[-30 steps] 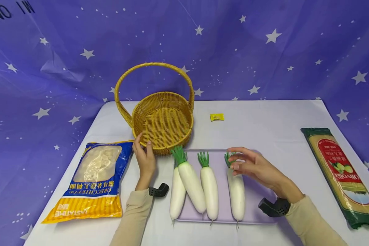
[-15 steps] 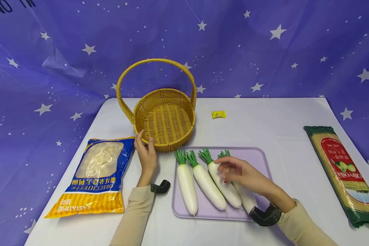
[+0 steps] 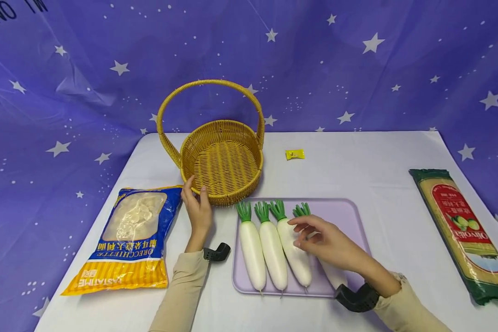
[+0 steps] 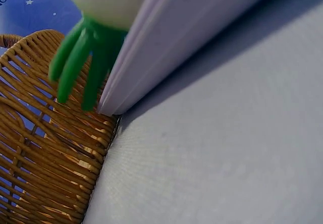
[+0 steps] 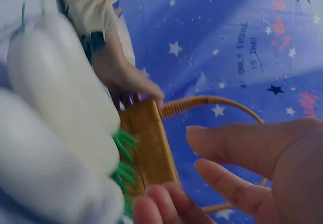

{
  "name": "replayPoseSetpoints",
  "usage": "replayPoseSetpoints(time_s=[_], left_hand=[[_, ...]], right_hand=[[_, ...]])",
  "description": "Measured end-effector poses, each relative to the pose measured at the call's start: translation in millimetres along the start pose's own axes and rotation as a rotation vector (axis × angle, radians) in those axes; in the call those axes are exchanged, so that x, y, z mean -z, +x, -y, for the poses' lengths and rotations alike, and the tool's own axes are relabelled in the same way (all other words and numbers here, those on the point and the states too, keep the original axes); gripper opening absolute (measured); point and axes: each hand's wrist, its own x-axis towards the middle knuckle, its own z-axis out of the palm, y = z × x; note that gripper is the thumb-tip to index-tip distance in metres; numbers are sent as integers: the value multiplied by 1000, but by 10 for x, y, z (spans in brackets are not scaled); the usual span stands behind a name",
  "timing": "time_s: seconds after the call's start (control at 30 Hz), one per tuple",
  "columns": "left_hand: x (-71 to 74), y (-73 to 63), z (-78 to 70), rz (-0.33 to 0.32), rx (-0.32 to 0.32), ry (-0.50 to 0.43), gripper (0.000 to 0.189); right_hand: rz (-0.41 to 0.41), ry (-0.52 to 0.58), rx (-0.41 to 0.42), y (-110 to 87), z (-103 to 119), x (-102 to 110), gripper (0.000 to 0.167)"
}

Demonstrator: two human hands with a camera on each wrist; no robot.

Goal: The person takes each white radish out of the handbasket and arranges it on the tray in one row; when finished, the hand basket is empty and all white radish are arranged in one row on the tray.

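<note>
Several white radishes (image 3: 275, 258) with green tops lie side by side on a lilac tray (image 3: 350, 221). My right hand (image 3: 329, 242) hovers over the two rightmost, partly hiding the slanted last radish (image 3: 334, 275). Its thumb and fingers are apart, with nothing between them, as the right wrist view also shows. At the near rim of a wicker basket (image 3: 232, 197) my left hand (image 3: 199, 216) rests, thumb and finger on the edge. The left wrist view shows one radish's green top (image 4: 75, 65) poking over the tray edge (image 4: 144, 47) beside the basket wall (image 4: 45, 138).
On the left lies a blue and yellow orecchiette bag (image 3: 128, 240). A green and red pasta pack (image 3: 460, 230) lies at the far right. Behind the tray sits a small yellow wrapped sweet (image 3: 295, 154). A starry purple cloth (image 3: 315, 60) hangs behind the table.
The radishes that overlapped at the tray's left now lie in a row. My right hand has moved left and a little down. My left hand has stayed at the basket rim.
</note>
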Motion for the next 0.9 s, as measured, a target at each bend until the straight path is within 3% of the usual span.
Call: replayPoseSetpoints(time_s=[0.13, 0.27, 0.53, 0.77, 0.9], left_hand=[[3, 0, -2, -2, -7, 1, 44], [4, -4, 9, -7, -13, 7, 44], [0, 4, 17, -9, -19, 2, 43], [-30, 58, 328, -16, -13, 30, 44], [-15, 26, 165, -10, -10, 12, 44]], right_hand=[[-136, -205, 17, -65, -47, 90, 40], [-169, -306, -60, -137, -119, 157, 43], [-103, -347, -175, -226, -238, 182, 46], [-49, -320, -213, -250, -285, 155, 49], [-42, -309, -222, -251, -306, 154, 48]])
